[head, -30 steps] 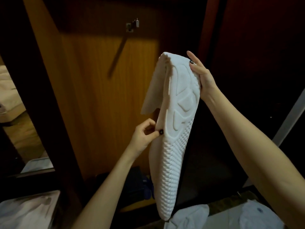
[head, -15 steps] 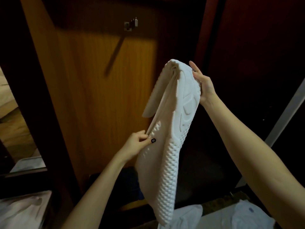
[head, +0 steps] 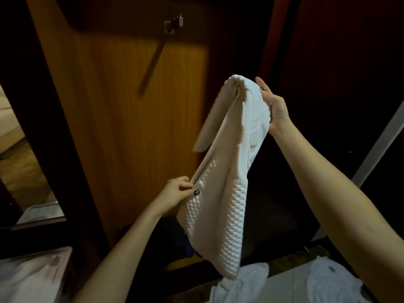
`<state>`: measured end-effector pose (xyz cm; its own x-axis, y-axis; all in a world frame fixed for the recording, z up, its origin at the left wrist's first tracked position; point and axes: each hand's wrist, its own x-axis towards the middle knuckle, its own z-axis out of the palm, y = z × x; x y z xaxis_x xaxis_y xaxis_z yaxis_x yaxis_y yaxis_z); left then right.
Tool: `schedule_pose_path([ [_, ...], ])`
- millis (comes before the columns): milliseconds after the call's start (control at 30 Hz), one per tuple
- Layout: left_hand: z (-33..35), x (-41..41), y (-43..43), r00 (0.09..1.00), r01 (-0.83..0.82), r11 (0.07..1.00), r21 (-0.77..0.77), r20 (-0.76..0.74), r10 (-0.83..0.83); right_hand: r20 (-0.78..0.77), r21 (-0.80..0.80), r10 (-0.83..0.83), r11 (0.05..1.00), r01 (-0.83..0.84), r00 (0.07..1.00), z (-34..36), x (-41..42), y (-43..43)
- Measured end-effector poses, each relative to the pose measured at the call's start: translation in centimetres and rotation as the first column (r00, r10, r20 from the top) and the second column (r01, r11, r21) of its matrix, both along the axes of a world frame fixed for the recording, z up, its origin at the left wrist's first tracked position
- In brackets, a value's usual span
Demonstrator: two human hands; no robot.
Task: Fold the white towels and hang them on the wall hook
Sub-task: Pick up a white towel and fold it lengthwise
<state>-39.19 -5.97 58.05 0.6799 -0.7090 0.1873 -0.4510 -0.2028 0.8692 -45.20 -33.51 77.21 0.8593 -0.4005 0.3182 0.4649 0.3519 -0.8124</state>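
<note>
towel (head: 220, 193) hangs doubled; right hand (head: 276, 108) grips its top, left hand (head: 177, 191) pinches an edge; best align edges before the hook (head: 173, 24).

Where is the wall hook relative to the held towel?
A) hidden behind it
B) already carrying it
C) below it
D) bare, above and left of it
D: the wall hook sits bare on the wooden panel, up-left of the white towel that the left hand and right hand hold.
</note>
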Motion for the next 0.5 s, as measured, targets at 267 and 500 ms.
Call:
schedule_pose_path([
  [267,0.2,-0.2,-0.3,0.782,-0.291,0.953,-0.080,0.554,0.285,0.004,0.025,-0.052,0.998,0.052,0.999,-0.2,-0.3,-0.1],
  [500,-0.5,-0.3,1.3,0.685,-0.090,0.993,-0.077,0.718,0.118,0.007,0.031,-0.190,0.981,0.190,0.982,-0.4,0.3,0.7],
])
